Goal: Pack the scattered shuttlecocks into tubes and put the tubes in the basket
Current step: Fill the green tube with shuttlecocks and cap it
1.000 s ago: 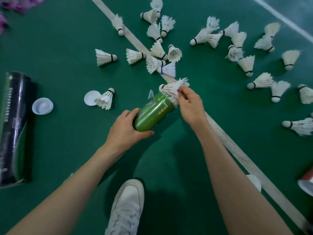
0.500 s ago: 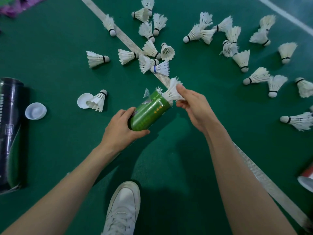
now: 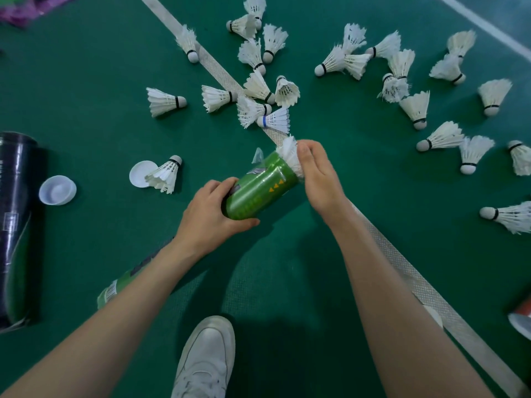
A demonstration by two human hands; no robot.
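Observation:
My left hand (image 3: 209, 216) grips the lower end of a green tube (image 3: 258, 188), which is held tilted above the floor. A white shuttlecock (image 3: 288, 152) sits in the tube's mouth with only its feather tips sticking out. My right hand (image 3: 317, 173) presses on those feathers with fairly straight fingers and covers most of the opening. Several loose shuttlecocks (image 3: 275, 120) lie scattered on the green floor beyond the tube and to the right (image 3: 442, 136). One more shuttlecock (image 3: 166, 175) lies to the left. No basket is visible.
A black tube (image 3: 17, 225) lies at the left edge, with a white cap (image 3: 57, 190) beside it and a second cap (image 3: 140, 172) nearer. Another green tube (image 3: 129, 277) lies under my left forearm. My white shoe (image 3: 207, 357) is at the bottom, and a red-and-white tube end (image 3: 521, 320) at the right edge.
My right hand has turned the shuttlecock cork-first into the green tube and pushed it deeper, until only the feather tips show. The left hand keeps its grip on the tube.

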